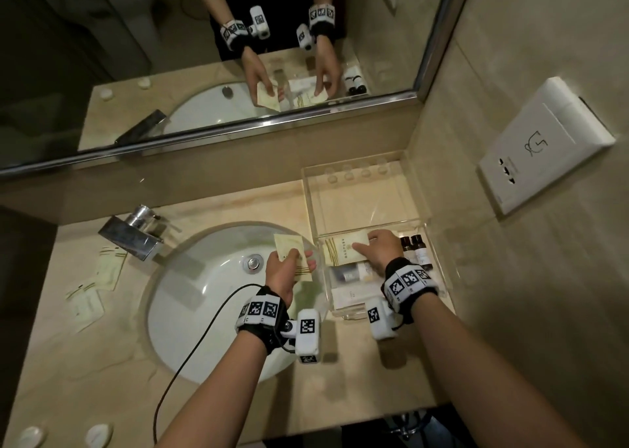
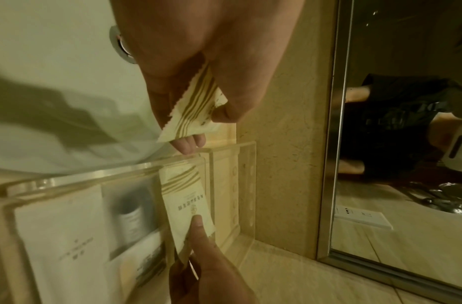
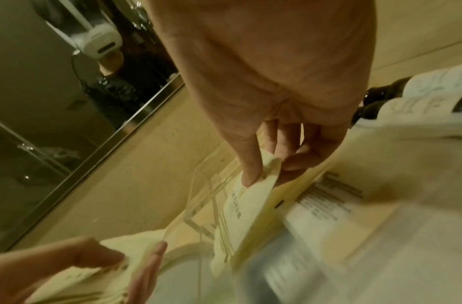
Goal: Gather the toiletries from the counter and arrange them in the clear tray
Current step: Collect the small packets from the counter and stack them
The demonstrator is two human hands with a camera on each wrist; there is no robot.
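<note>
The clear tray [image 1: 357, 202] sits on the counter right of the sink. Its near half holds white boxes [image 1: 350, 294], a grey tube [image 1: 345, 274] and two dark bottles [image 1: 416, 248]. My right hand [image 1: 364, 243] reaches inside it and pinches a cream sachet with gold stripes [image 1: 340, 248] by its end [image 3: 253, 185], laying it flat in the tray. My left hand [image 1: 299, 257] hovers over the sink's right rim and grips more cream sachets [image 2: 196, 109] between thumb and fingers. The far half of the tray is bare.
Further cream sachets [image 1: 109, 267] [image 1: 86, 306] lie on the counter left of the sink, beside the chrome faucet [image 1: 136, 233]. Two small white caps [image 1: 98, 435] sit at the front left edge. A mirror runs along the back; a wall socket [image 1: 544, 148] is at right.
</note>
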